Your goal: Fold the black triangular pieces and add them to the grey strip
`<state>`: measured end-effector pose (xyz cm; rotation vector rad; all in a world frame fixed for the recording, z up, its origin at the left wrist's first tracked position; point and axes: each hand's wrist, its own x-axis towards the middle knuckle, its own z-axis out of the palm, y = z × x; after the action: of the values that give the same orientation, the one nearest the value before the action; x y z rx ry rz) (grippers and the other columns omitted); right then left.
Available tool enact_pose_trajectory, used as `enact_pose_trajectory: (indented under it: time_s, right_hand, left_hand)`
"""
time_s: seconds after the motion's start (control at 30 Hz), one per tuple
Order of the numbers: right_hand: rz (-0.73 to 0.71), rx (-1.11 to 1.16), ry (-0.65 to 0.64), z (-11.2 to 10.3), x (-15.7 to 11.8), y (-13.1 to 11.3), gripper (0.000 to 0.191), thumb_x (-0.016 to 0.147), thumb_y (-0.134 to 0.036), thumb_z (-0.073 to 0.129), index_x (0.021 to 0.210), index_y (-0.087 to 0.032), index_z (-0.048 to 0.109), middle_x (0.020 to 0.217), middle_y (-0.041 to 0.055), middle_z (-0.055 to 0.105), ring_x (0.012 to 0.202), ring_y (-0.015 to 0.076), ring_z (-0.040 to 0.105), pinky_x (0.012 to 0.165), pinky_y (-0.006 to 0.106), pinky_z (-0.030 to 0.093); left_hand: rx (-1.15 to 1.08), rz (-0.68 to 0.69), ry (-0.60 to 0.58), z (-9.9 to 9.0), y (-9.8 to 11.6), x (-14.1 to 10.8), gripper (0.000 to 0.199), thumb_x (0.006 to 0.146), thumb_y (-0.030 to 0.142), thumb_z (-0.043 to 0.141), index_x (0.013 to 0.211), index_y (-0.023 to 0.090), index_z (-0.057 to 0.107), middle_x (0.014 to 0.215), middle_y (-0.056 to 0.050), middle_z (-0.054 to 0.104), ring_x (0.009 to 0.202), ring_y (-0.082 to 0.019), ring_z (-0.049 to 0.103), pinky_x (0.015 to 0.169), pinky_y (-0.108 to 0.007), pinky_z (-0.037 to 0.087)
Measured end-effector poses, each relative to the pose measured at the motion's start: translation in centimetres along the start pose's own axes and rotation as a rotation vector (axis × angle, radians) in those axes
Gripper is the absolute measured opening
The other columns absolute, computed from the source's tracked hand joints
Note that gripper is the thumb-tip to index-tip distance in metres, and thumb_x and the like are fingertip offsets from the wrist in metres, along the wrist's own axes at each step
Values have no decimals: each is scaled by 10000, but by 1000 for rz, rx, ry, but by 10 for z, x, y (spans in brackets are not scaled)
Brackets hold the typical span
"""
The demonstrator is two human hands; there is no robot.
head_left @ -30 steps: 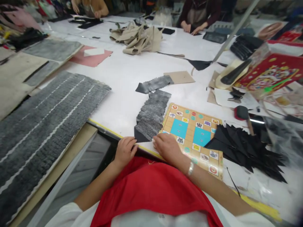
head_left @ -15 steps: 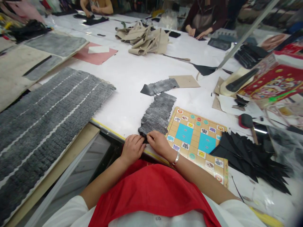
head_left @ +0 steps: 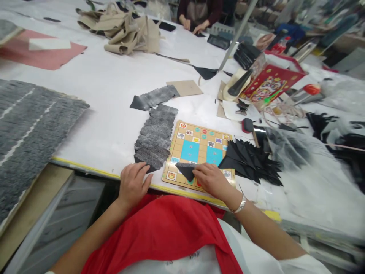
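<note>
My right hand (head_left: 214, 181) pinches a dark triangular fabric piece (head_left: 186, 170) by its right side, over the near part of a printed game board (head_left: 177, 146). My left hand (head_left: 133, 181) rests at the table edge, its fingers stretched out and thumb apart. Its fingertips touch the near end of an overlapping row of grey-black fabric pieces (head_left: 156, 131). To the right of the board, partly covering its edge, spreads a pile of black triangular pieces (head_left: 252, 161).
A second grey strip (head_left: 156, 97) lies beyond the row, against a beige card (head_left: 186, 87). A striped grey sheet (head_left: 37, 125) lies left. Beige cloth (head_left: 122, 30) is heaped farther back. A red box (head_left: 270, 78) and slanting pole (head_left: 238, 34) stand right. Another person's hands (head_left: 194, 26) work across the table.
My view has turned right. My hands, together at the row's near end before, are now apart: the right has moved over the board with a triangular piece, the left stays by the row.
</note>
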<state>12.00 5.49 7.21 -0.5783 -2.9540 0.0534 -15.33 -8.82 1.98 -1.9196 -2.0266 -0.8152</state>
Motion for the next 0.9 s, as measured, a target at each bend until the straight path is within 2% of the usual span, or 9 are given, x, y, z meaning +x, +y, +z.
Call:
enact_pose_trajectory:
  time_s: [0.07,0.17,0.3,0.4,0.5,0.7,0.9]
  right_hand:
    - [82,57,47,5,-5,0,215,851,-165,528,1046,-157,620,1026,96,625,920,194,516,785,328,379]
    - [174,126,101,10,9,-1,204,881,-179,480,1030,-169,619,1048,91,616,951,190,513,814,320,373]
    - [296,86,-49,15,37,-4,154,877,-290,535,944,-167,600,952,86,611,878,202,523,739,305,360]
    - [349,72,-155,19,46,-3,179,838,-330,597,914,-168,581,859,68,606,792,202,526,668,295,330]
    - [333,110,-172,22,45,-1,144,842,-324,594,871,-183,589,823,53,597,775,193,516,665,290,315]
    - [247,216,-15,40,30,2,199,931,-281,447,955,-171,612,857,65,583,820,177,484,726,289,337]
    - [99,166,101,51,17,1,255,947,-218,405,1112,-153,588,931,85,611,822,176,476,724,302,353]
  left_hand:
    - [-82,118,-8,9,19,10,226,824,234,583,1042,180,608,1060,-75,650,1014,-226,542,949,-404,382]
    - [-138,283,-40,28,46,24,202,830,212,565,1025,188,615,1029,-47,676,981,-196,558,934,-378,381]
    - [-104,377,-104,49,64,32,209,847,235,539,1031,189,627,1031,-40,684,956,-190,573,895,-370,385]
    - [-80,387,-127,53,65,32,222,848,252,536,1037,186,632,1037,-44,684,947,-189,576,896,-381,384]
    - [-78,399,-130,52,62,33,231,848,268,541,1044,184,631,1042,-42,685,961,-193,573,908,-388,378]
    - [-102,420,-219,50,56,36,262,857,294,538,1084,190,617,1088,-39,675,1017,-205,556,929,-398,360]
    - [-196,351,-244,49,53,38,250,854,308,545,1068,200,619,1068,-44,675,1010,-201,557,906,-387,378]
